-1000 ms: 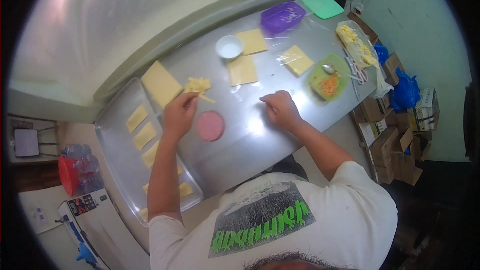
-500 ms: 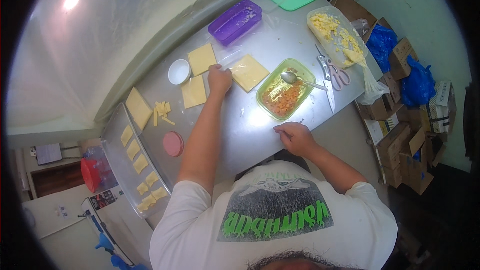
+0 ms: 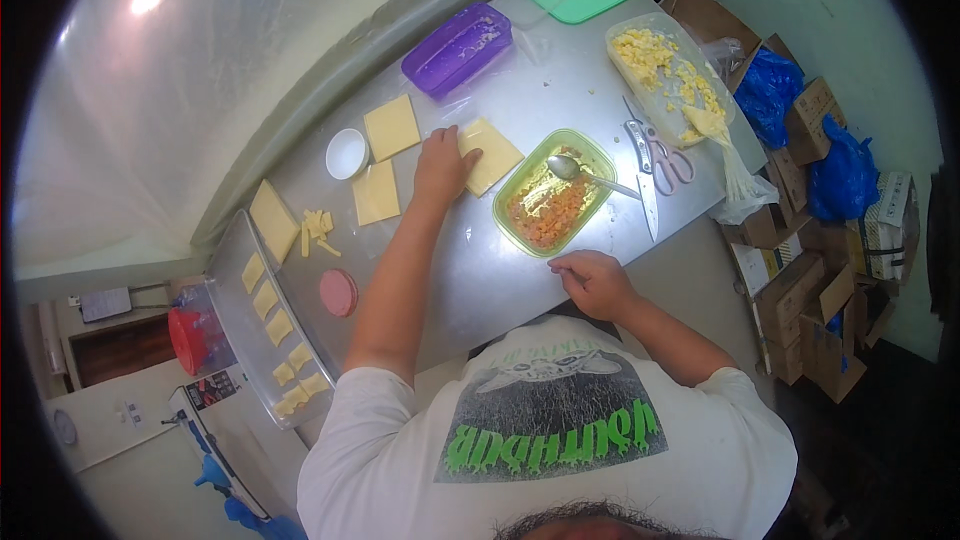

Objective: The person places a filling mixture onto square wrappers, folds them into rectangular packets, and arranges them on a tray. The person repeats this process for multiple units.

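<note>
Yellow sheet [image 3: 494, 156] is lying on the table [image 3: 500, 275], just left of a green tub [image 3: 585, 211]. Nearest, the right hand [image 3: 597, 283] is curling loosely; whether it is gripping anything cannot be told. Beyond, orange bits [image 3: 550, 217] and a spoon [image 3: 563, 168] are lying in the tub. Farther, the left hand [image 3: 440, 170] is resting its spread thumb on the sheet, its fingertip grip remaining unclear.

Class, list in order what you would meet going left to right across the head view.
Red tub → white bowl → left hand → green container → pink-handled scissors → rightmost blue bag
</note>
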